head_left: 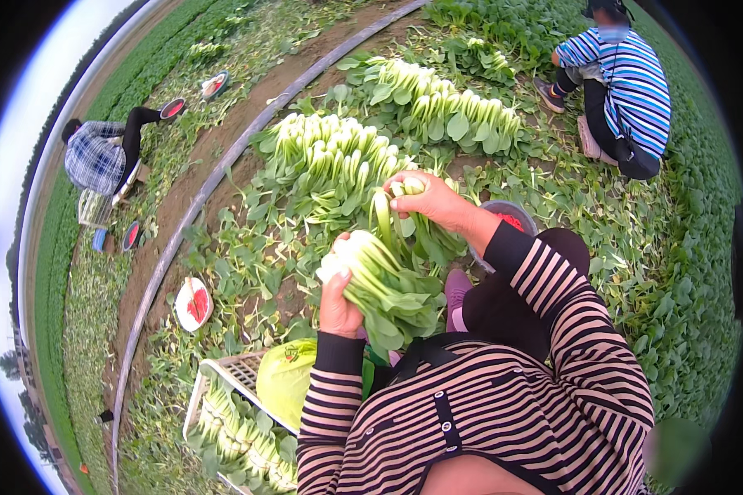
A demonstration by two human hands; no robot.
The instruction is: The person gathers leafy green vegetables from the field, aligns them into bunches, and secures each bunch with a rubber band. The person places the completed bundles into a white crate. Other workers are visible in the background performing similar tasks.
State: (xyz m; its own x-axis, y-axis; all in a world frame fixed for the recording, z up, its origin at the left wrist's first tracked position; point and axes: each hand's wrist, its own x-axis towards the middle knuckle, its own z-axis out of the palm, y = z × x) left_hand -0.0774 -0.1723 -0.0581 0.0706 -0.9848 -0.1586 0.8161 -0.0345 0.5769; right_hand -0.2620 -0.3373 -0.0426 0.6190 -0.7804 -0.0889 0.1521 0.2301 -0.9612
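In my left hand (339, 299) is a bunch of bok choy (380, 276), its pale stem ends up at the left and its green leaves hanging down toward my lap. Farther out and to the right, my right hand (431, 200) has its fingers closed round the stem ends of a few more bok choy (383, 213), whose leaves hang below the hand. Just beyond both hands lies a row of bok choy heads (326, 148) on the ground, stem ends up. The fingertips of my left hand are partly hidden by the bunch.
Another bok choy row (462, 111) lies farther off. A white crate (238, 371) of bok choy and a yellow-green bag (289, 379) are at lower left. A grey hose (182, 223) crosses the ground. Co-workers (627, 91) crouch right and far left. A bucket (527, 213) stands by my knee.
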